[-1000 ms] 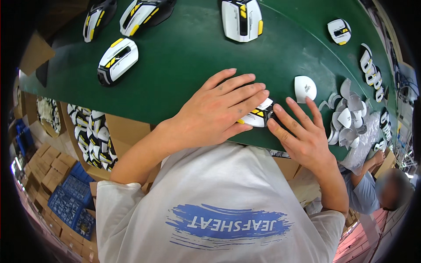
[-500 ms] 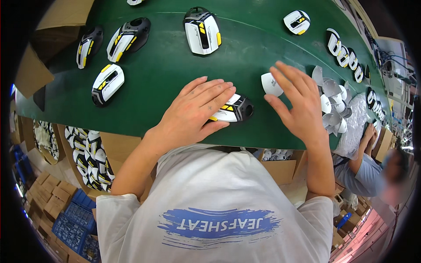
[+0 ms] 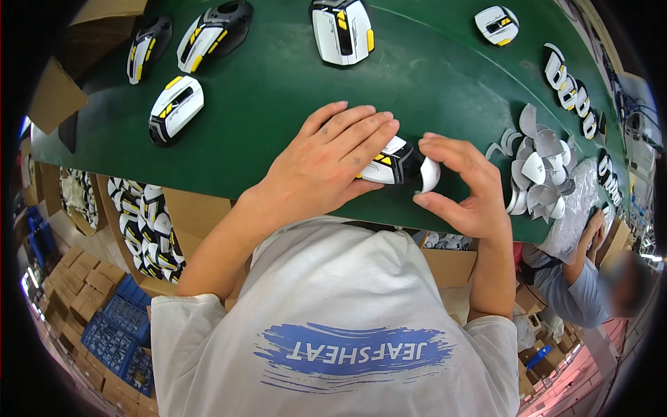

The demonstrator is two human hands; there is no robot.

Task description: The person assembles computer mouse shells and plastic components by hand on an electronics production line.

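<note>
My left hand (image 3: 326,163) lies flat over a white, black and yellow computer mouse (image 3: 390,164) on the green belt (image 3: 278,90), pressing it down near the front edge. My right hand (image 3: 464,187) pinches a small white curved shell piece (image 3: 429,174) between thumb and fingers and holds it against the right end of that mouse. A heap of the same white and grey shell pieces (image 3: 538,163) lies just right of my right hand.
Several more mice lie further up the belt (image 3: 175,108) (image 3: 212,31) (image 3: 340,29) (image 3: 497,23), with a row of parts (image 3: 571,87) along the right. A carton of mouse bodies (image 3: 142,222) sits below the belt at left. Another person (image 3: 590,285) is at lower right.
My right hand has picked up a white shell piece and brought it left to the mouse's end. The left hand has stayed on the mouse. The view has shifted slightly.
</note>
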